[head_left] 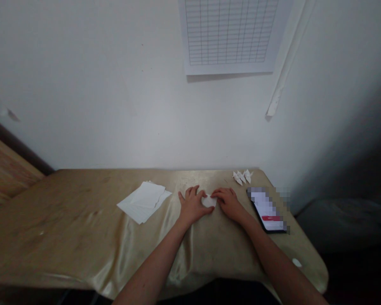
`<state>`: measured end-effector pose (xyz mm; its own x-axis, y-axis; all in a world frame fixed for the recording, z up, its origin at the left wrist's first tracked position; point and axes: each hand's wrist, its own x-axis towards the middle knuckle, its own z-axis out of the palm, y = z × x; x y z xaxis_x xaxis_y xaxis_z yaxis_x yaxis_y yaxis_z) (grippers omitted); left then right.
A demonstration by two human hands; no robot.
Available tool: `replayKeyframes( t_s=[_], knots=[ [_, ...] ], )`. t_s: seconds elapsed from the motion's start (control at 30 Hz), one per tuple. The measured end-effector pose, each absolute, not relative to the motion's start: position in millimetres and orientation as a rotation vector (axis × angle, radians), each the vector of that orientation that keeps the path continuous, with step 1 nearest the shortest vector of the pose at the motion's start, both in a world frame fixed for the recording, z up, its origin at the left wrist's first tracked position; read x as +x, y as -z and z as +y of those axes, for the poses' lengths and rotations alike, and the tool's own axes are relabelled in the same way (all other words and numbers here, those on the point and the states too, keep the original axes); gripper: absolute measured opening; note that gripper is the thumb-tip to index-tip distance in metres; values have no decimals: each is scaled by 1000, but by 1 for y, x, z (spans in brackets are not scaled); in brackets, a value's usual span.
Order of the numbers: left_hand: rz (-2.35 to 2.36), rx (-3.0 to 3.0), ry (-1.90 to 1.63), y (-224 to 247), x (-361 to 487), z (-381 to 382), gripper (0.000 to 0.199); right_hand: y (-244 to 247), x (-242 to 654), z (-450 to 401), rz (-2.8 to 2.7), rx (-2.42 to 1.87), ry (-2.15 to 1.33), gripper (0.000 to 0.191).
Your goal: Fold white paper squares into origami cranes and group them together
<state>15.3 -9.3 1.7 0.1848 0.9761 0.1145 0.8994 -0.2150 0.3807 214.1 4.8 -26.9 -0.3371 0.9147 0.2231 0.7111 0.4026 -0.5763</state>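
A small white piece of paper point(209, 201) lies flat on the table between my two hands. My left hand point(193, 205) rests on its left side, with thumb and index finger at the paper's edges and the other fingers spread on the cloth. From the right, my right hand point(227, 201) touches the paper's upper right edge with its fingertips; its thumb is partly hidden. To the left lies a stack of white paper sheets point(142, 201). Several small folded paper figures point(242, 176) sit at the back right.
A phone point(268, 210) with a lit screen lies right of my right forearm. Gold cloth point(73, 220) with wrinkles covers the table, which meets a white wall point(114, 93). A printed grid sheet point(230, 36) hangs there. A small white scrap point(296, 262) lies near the right corner.
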Motion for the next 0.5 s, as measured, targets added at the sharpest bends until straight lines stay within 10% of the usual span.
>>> replayKeyframes(
  t_s=[0.5],
  knots=[
    [1839, 2167, -549, 1, 13, -5, 31, 22, 213, 3, -2141, -1381, -534, 46]
  ],
)
